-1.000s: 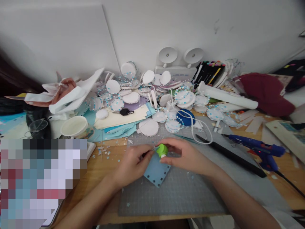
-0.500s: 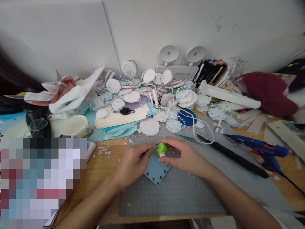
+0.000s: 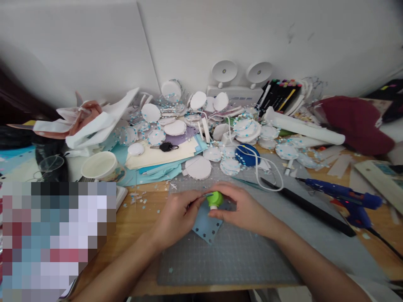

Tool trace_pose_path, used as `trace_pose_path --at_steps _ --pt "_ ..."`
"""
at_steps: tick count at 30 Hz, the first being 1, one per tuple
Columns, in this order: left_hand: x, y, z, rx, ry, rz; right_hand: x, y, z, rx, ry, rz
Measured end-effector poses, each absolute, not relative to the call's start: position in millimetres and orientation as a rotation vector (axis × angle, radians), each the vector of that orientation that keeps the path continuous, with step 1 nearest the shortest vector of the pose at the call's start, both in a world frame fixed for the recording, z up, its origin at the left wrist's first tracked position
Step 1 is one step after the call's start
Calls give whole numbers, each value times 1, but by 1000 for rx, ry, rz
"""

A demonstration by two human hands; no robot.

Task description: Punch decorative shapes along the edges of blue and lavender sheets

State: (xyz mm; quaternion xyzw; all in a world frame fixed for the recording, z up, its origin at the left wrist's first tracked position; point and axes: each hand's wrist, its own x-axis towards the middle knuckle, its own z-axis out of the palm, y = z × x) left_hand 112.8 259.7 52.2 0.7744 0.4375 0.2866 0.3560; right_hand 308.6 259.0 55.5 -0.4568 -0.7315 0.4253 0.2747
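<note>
Two bare hands are at work over the middle of the surface. We find the left hand closed in a pinch on the blue sheet, near its far left edge. The right hand is curled around a green punch, thumb at its white lower part and fingers behind it. The punch sits at the far part of the sheet, just beside the left fingertips; we cannot tell how deep the sheet enters it. Along the sheet's near edges we note a row of small dark star-like shapes.

Beneath both hands lies a gray cutting mat. We record pale scraps on the wood to its left. Toward the right we note a black bar-shaped object, set obliquely, and a blue glue gun beyond it, with a small red light showing. A white cable loops near the far end of the bar.

Behind the mat we list a blue disc, many white discs, keys on stacked paper, and a white bowl farther left. A two-headed lamp stands against the wall.
</note>
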Motion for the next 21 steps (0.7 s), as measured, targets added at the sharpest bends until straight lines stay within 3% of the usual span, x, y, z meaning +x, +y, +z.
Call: trace_pose_path --at_steps 21 --pt "111 259 52 2052 1100 697 308 258 56 -1208 -1947 1187"
